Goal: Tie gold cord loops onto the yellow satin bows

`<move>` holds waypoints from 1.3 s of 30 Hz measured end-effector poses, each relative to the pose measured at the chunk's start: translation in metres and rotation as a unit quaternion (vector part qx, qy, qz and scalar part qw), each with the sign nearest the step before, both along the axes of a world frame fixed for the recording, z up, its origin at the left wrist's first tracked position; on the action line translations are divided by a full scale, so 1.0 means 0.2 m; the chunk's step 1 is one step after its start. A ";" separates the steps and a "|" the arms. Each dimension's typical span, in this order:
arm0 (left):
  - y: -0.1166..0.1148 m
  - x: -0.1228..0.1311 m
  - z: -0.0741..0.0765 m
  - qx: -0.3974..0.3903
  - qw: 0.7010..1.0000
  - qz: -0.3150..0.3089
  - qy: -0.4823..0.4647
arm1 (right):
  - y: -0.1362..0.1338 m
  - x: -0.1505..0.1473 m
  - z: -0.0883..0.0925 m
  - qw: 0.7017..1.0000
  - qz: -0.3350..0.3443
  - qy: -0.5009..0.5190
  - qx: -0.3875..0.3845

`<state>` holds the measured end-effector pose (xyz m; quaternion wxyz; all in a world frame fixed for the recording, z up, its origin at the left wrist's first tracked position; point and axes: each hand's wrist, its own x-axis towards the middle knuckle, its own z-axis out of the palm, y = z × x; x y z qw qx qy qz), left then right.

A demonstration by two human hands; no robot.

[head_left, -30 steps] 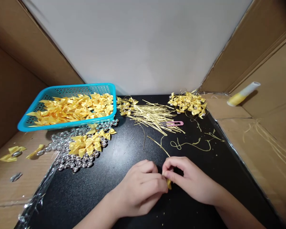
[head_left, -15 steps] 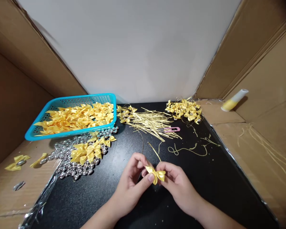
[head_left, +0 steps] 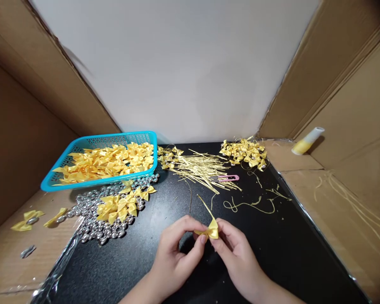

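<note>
1. Between the two hands' fingertips: bow [head_left: 213, 230], long axis roughly left to right, right end turned upward. Both hands equally near.
2. Left hand [head_left: 179, 249]: thumb and forefinger pinched on the bow's left end.
3. Right hand [head_left: 237, 255]: fingers against the right end. Bow hides some fingertips; grip cannot be told.
4. Just beyond the fingers: gold tie [head_left: 205, 205], pointing away; contact with the bow cannot be told.
5. Farther, right of the fingers: curled thread [head_left: 251, 206]. Left: beads [head_left: 106, 232] under loose bows [head_left: 118, 207].
6. Beyond: pink tool [head_left: 232, 178] on heaped ties [head_left: 196, 166], ahead; basket [head_left: 47, 184], far left; bow pile [head_left: 245, 152], far right.
</note>
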<state>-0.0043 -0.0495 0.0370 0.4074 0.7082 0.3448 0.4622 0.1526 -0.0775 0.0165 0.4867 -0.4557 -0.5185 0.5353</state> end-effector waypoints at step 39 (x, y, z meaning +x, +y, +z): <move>0.13 0.04 -0.19 -0.070 0.994 0.040 0.068 | 0.17 0.03 -0.06 0.984 -0.069 -0.104 0.128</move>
